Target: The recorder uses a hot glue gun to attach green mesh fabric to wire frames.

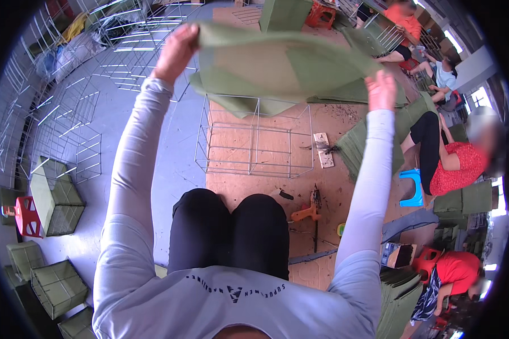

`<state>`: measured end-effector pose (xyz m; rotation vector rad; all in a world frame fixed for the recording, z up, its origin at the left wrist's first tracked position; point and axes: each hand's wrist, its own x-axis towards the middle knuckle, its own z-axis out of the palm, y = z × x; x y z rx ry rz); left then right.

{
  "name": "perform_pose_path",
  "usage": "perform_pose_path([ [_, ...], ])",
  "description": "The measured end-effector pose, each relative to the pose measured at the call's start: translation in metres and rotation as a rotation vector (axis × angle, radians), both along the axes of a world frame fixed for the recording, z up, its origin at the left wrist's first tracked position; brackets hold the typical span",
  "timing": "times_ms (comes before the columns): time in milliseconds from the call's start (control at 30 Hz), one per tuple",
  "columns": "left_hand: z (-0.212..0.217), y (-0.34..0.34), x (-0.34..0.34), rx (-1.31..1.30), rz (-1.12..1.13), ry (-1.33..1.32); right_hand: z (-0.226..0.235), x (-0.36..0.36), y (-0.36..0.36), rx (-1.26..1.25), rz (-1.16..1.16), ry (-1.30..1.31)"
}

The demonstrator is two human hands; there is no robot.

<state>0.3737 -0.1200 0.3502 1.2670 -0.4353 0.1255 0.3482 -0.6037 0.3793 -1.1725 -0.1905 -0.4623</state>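
- Grey workshop floor spreads under me, with a brown board [266, 164] laid across it as the work surface.
- Nearest, my knees in black trousers sit at the board's near edge; beside them lie an orange hand tool [306, 212] and some dark scraps I can't identify.
- Just beyond stands a bare white wire frame [254, 138], box-shaped and open on top.
- Above it I hold a green fabric cover [277, 65] stretched in the air: my left hand [176, 51] pinches its far left edge, my right hand [382, 90] grips the right edge, both fists closed on cloth.
- I judge the step to be opening the cover out; next it wants lining up over the frame and drawing down squarely, corners matched.
- Hard to tell: where the cover's opening lies, since folds hide it, and my fingertips are buried in fabric.
- Farther off, finished green cubes [54, 195] sit left, stacked wire frames beyond them, and seated people work at right, partly cut off.
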Motion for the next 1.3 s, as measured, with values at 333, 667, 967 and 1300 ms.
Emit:
perform_pose_path([
  [333, -0.221, 0.014, -0.213, 0.178, 0.177, 0.788, -0.269, -0.202, 0.000, 0.045, -0.024, 0.885],
  [667, -0.227, 0.012, -0.224, 0.078, 0.231, 0.787, -0.274, -0.219, 0.007, 0.053, 0.125, 0.828],
  [967, -0.237, 0.010, -0.219, 0.143, 0.243, 0.827, -0.283, -0.205, 0.000, 0.038, 0.009, 0.867],
  [1300, -0.246, 0.011, -0.220, 0.188, 0.395, 0.842, -0.286, -0.175, 0.006, 0.048, -0.102, 0.832],
])
